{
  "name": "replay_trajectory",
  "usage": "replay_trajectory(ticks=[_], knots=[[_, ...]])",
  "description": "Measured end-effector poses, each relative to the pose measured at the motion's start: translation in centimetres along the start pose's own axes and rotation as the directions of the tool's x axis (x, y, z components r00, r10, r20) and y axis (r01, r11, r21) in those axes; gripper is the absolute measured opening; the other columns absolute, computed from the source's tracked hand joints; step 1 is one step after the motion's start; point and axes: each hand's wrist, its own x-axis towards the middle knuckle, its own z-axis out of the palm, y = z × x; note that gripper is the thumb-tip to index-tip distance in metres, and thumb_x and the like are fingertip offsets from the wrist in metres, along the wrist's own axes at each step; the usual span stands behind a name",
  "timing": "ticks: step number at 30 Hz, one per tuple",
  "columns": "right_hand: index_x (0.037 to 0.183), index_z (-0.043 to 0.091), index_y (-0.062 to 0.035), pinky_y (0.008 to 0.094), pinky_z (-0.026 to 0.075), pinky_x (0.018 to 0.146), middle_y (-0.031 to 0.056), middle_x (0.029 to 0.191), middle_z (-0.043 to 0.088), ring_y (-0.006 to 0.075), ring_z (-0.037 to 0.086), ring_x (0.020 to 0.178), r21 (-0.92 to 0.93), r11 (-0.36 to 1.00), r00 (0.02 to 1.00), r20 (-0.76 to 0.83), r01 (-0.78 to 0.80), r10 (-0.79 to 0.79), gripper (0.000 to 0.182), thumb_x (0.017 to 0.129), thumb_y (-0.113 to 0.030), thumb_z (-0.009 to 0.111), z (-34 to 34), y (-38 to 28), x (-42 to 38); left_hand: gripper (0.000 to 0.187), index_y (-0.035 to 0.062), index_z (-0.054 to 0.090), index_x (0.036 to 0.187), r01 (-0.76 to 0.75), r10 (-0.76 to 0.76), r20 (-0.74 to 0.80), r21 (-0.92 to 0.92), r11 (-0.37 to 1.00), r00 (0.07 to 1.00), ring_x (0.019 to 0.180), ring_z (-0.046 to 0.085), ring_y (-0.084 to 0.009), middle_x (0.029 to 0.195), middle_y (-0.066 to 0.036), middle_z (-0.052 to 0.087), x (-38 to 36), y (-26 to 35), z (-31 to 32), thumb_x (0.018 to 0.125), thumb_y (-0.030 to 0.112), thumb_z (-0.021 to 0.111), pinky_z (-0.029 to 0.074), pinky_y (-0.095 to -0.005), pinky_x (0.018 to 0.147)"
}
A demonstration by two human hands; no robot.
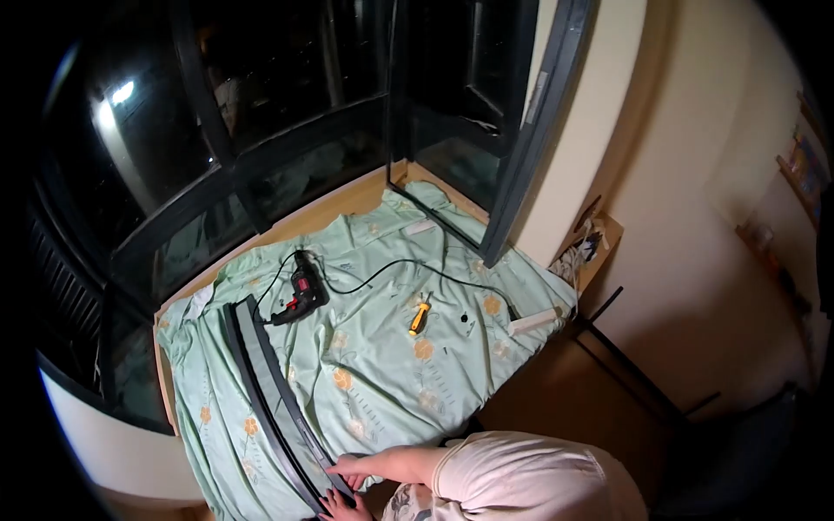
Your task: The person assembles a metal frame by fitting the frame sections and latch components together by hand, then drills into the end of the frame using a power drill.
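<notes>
A long dark window-frame strip (282, 408) with a grey face lies lengthwise on the green flowered cloth (382, 373). My left hand (346, 507) rests at the strip's near end, its fingers spread over the edge. Just beyond it, my right hand (350, 469) touches the strip's right side with the index fingertip; the other fingers are curled, and anything between them is too small to make out. A black and red power drill (301, 291) lies at the strip's far end. Right of the drill is a screwdriver (420, 318) with a yellow and black handle.
The drill's black cord (408, 262) runs across the cloth to a white bar-shaped piece (532, 321) at the right edge. A small black part (464, 318) lies near the screwdriver. Dark-framed windows (287, 156) border the far side. A black metal stand (634, 369) is at right.
</notes>
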Motion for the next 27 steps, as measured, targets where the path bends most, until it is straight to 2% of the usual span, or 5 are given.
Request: replay_trajectory(ticks=[2, 4, 5, 8, 27], knots=[[0.133, 0.055, 0.0095, 0.0493, 0.063, 0.075, 0.0326, 0.122, 0.064, 0.0424, 0.072, 0.095, 0.008, 0.999, 0.989, 0.137, 0.048, -0.048, 0.079, 0.094, -0.059, 0.060, -0.9, 0.8, 0.4, 0.062, 0.0019, 0.066, 0.126, -0.050, 0.057, -0.116, 0.058, 0.997, 0.992, 0.134, 0.051, -0.0335, 0.136, -0.016, 0.063, -0.1, -1.0, 0.9, 0.076, 0.037, 0.080, 0.032, -0.0544, 0.114], [0.129, 0.059, 0.0099, 0.0475, 0.063, 0.077, 0.0325, 0.122, 0.065, 0.0410, 0.073, 0.092, 0.007, 1.000, 0.996, 0.088, -0.003, 0.003, 0.077, 0.096, -0.060, 0.057, -0.3, 2.3, 2.3, 0.063, 0.0046, 0.066, 0.129, -0.005, 0.000, -0.055, -0.074, 0.997, 0.998, 0.137, 0.047, -0.0377, 0.136, -0.017, 0.062, -0.4, 0.5, -1.6, 0.077, 0.037, 0.079, 0.018, -0.0621, 0.119], [0.126, 0.061, 0.0090, 0.0475, 0.063, 0.078, 0.0303, 0.118, 0.068, 0.0398, 0.074, 0.093, -0.009, 1.000, 0.982, 0.188, 0.001, 0.001, 0.077, 0.097, -0.062, 0.055, -0.9, 2.1, 2.2, 0.063, 0.0055, 0.065, 0.131, -0.001, -0.002, -0.058, -0.057, 0.998, 0.998, 0.140, 0.045, -0.0386, 0.138, -0.015, 0.062, -0.5, 0.0, -0.9, 0.079, 0.038, 0.078, 0.018, -0.0622, 0.119], [0.124, 0.063, 0.0088, 0.0477, 0.063, 0.078, 0.0301, 0.117, 0.069, 0.0403, 0.074, 0.093, -0.051, 0.998, 0.998, 0.054, -0.039, 0.042, 0.073, 0.098, -0.059, 0.056, -0.8, 1.2, 1.6, 0.063, 0.0094, 0.061, 0.138, 0.037, -0.042, -0.039, -0.122, 0.992, 0.998, 0.147, 0.038, -0.0376, 0.147, -0.011, 0.055, -0.3, -0.3, 0.4, 0.084, 0.037, 0.075, 0.012, -0.0670, 0.120], [0.123, 0.062, 0.0078, 0.0514, 0.060, 0.085, 0.0337, 0.120, 0.066, 0.0453, 0.070, 0.103, 0.036, 0.996, 0.996, 0.049, -0.080, 0.078, 0.091, 0.096, -0.076, 0.038, -0.3, -0.3, -0.1, 0.064, 0.0108, 0.061, 0.140, 0.089, -0.090, 0.001, -0.146, 0.985, 0.996, 0.148, 0.036, -0.0361, 0.148, -0.010, 0.055, 0.0, 0.7, -1.0, 0.082, 0.033, 0.078, 0.009, -0.0645, 0.121]])
